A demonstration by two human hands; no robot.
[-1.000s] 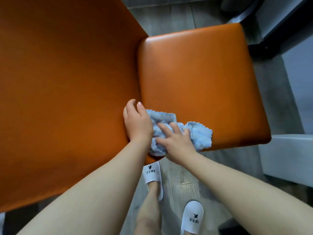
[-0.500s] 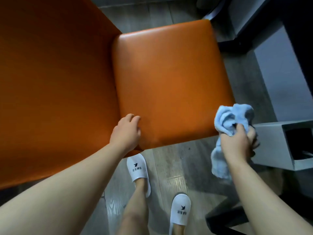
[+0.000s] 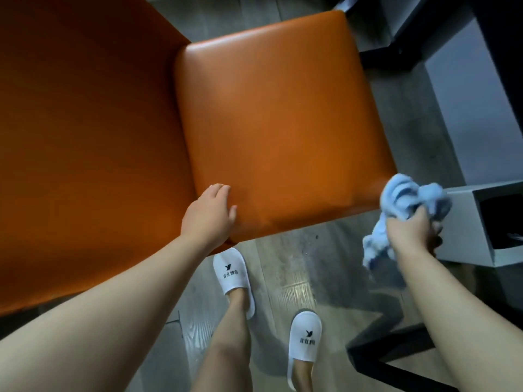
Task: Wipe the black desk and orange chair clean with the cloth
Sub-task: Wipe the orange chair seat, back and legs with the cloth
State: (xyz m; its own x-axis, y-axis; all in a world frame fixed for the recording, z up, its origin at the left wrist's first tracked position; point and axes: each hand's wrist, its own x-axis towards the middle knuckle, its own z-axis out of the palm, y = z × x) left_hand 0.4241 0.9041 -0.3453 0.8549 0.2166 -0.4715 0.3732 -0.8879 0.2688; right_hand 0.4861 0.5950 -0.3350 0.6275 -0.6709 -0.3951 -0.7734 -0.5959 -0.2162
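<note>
Left hand [image 3: 209, 215] flat, fingers spread, on near-left corner of orange chair [image 3: 277, 123] seat, gripping nothing. Right hand [image 3: 410, 230] fisted around crumpled fluffy light-blue cloth [image 3: 407, 199], held just off the seat's near-right corner. Seat smooth, glossy, padded, square with rounded corners. White slippers [image 3: 232, 275] on grey wood-grain floor [image 3: 285, 281] below.

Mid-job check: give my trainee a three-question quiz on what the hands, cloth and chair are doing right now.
1. True or false: the blue cloth lies flat on the orange chair seat.
2. Which hand holds the cloth: A) left hand B) right hand C) both?
3. Fill in: the left hand rests on the seat's near ____ corner, as the wearer sees it.

Key:
1. False; it is bunched in a hand off the seat's right corner.
2. B.
3. Left.
</note>
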